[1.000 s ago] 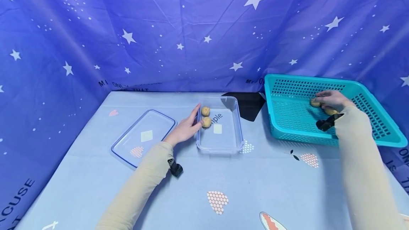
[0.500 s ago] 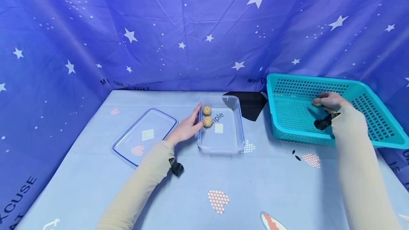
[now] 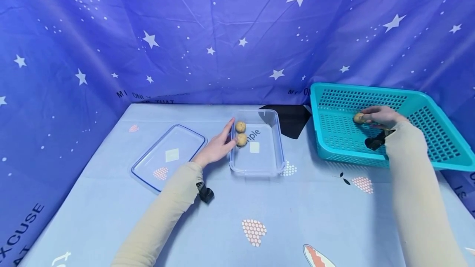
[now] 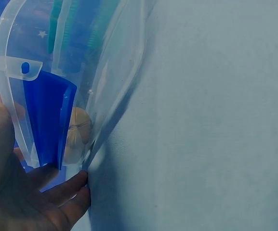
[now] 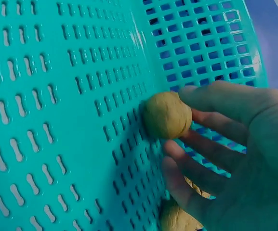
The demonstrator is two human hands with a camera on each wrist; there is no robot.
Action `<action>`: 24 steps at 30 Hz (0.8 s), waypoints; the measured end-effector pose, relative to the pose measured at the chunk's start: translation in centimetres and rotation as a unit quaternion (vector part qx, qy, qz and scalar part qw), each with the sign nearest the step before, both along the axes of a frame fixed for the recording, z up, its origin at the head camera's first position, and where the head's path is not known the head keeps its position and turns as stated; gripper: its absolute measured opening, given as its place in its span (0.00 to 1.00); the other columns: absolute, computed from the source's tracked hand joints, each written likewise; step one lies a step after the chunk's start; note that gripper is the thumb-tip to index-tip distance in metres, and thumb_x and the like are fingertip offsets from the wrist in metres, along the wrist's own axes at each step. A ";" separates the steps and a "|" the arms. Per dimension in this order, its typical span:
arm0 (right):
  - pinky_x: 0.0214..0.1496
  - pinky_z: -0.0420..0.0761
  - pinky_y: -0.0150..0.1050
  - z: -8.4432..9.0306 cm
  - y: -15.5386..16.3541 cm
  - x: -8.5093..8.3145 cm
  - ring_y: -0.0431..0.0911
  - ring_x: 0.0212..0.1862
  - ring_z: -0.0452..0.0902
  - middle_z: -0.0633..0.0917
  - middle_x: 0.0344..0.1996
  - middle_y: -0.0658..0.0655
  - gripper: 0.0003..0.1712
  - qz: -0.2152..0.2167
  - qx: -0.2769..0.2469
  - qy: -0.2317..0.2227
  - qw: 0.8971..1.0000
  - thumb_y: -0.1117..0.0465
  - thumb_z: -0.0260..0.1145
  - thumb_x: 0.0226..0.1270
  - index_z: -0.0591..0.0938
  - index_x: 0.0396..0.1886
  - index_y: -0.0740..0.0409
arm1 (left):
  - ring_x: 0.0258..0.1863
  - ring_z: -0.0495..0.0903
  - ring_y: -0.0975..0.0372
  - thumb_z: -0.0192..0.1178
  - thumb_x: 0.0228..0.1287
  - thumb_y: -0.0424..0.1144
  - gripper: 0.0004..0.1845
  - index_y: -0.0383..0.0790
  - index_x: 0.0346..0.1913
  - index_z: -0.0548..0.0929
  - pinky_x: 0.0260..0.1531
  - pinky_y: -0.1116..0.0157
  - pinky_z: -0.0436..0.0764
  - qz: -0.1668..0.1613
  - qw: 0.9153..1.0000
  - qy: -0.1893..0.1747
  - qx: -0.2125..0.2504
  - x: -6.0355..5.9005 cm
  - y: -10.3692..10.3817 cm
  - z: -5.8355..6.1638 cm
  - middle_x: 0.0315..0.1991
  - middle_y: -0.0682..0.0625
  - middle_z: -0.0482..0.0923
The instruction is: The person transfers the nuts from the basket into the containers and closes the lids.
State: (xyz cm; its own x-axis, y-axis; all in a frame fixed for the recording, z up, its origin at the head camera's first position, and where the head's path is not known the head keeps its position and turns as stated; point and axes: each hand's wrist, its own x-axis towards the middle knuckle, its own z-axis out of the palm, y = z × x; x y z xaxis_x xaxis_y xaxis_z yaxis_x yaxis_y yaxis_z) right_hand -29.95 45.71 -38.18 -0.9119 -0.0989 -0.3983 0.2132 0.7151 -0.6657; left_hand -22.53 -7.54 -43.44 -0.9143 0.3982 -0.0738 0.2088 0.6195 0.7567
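My left hand [image 3: 219,146] lies flat on the table, its straight fingers touching the left wall of a clear plastic container [image 3: 256,171]. Two walnuts [image 3: 241,133] sit inside by that wall; one walnut [image 4: 77,134] shows through the plastic next to my left hand [image 4: 37,197]. My right hand [image 3: 378,115] is inside the teal basket [image 3: 426,96] and pinches a walnut [image 3: 358,118] between thumb and fingers. The right wrist view has that walnut [image 5: 166,115] against the basket's perforated floor [image 5: 57,120], with my right hand [image 5: 216,144] round it. Another walnut [image 5: 177,219] lies under the palm.
The container's clear lid [image 3: 168,155] with a blue rim lies flat left of my left hand. A black patch [image 3: 289,120] lies between container and basket. Blue starred cloth walls [image 3: 222,32] enclose the table [image 3: 259,217] on three sides.
My right hand has shifted a little left inside the basket and now shows a walnut pinched at its fingertips. The left hand has stayed against the container.
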 end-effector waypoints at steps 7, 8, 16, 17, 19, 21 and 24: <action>0.46 0.83 0.40 0.0 -0.7 -0.2 0.39 0.40 0.80 0.78 0.46 0.59 0.34 0.018 -0.061 -0.022 0.998 0.65 0.55 0.73 0.53 0.69 0.78 | 0.66 0.63 0.42 0.46 0.74 0.52 0.38 0.56 0.78 0.38 0.63 0.44 0.63 -0.001 1.000 -0.001 0.008 0.0 0.0 0.0 0.72 0.38 0.55; 0.46 0.83 0.40 0.1 -0.8 -0.2 0.39 0.40 0.80 0.78 0.46 0.58 0.33 0.019 -0.063 -0.019 0.998 0.65 0.55 0.73 0.54 0.69 0.78 | 0.66 0.64 0.42 0.46 0.74 0.52 0.38 0.57 0.78 0.38 0.63 0.44 0.64 -0.001 1.000 -0.001 0.008 -0.1 0.0 0.0 0.72 0.38 0.55; 0.46 0.82 0.44 0.3 -1.1 -0.2 0.42 0.42 0.79 0.78 0.48 0.64 0.33 0.020 -0.030 0.050 0.998 0.59 0.58 0.74 0.60 0.67 0.76 | 0.65 0.64 0.43 0.46 0.74 0.51 0.38 0.57 0.78 0.38 0.63 0.45 0.64 -0.005 1.000 0.004 0.010 -0.2 0.0 0.3 0.73 0.38 0.54; 0.48 0.82 0.46 0.4 -1.1 -0.2 0.45 0.44 0.79 0.77 0.50 0.68 0.34 0.026 -0.021 0.058 0.998 0.57 0.58 0.74 0.60 0.67 0.76 | 0.66 0.64 0.43 0.46 0.74 0.51 0.38 0.58 0.78 0.37 0.64 0.45 0.64 -0.006 1.000 0.005 0.010 -0.2 0.0 0.3 0.73 0.38 0.54; 0.54 0.78 0.52 0.5 -1.3 -0.1 0.52 0.50 0.77 0.73 0.55 0.73 0.36 0.035 -0.013 0.069 0.997 0.54 0.58 0.74 0.60 0.68 0.76 | 0.66 0.64 0.42 0.46 0.74 0.51 0.38 0.59 0.78 0.37 0.64 0.45 0.63 -0.009 1.000 0.007 0.009 -0.1 0.0 0.2 0.73 0.39 0.53; 0.57 0.75 0.57 0.7 -1.5 0.0 0.59 0.55 0.73 0.68 0.59 0.77 0.37 0.041 -0.008 0.077 0.996 0.51 0.57 0.74 0.60 0.68 0.75 | 0.66 0.63 0.42 0.46 0.74 0.51 0.38 0.60 0.78 0.36 0.65 0.46 0.62 -0.011 1.000 0.009 0.007 -0.1 0.0 0.1 0.73 0.39 0.52; 0.58 0.73 0.59 1.2 -2.0 0.0 0.60 0.57 0.70 0.66 0.61 0.77 0.37 0.047 -0.006 0.090 0.995 0.48 0.56 0.74 0.61 0.69 0.73 | 0.67 0.61 0.42 0.46 0.74 0.51 0.38 0.60 0.77 0.36 0.66 0.46 0.60 -0.013 1.000 0.011 0.004 0.0 0.1 0.0 0.74 0.40 0.51</action>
State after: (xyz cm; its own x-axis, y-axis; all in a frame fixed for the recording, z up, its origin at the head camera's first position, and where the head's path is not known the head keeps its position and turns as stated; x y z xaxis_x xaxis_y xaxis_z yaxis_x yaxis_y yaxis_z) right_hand -29.95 43.73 -37.03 -0.9549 -0.1915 -0.2269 0.0215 0.7175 -0.6962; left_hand -22.50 -7.47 -43.41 -0.9053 0.4216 -0.0508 0.2404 0.6074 0.7572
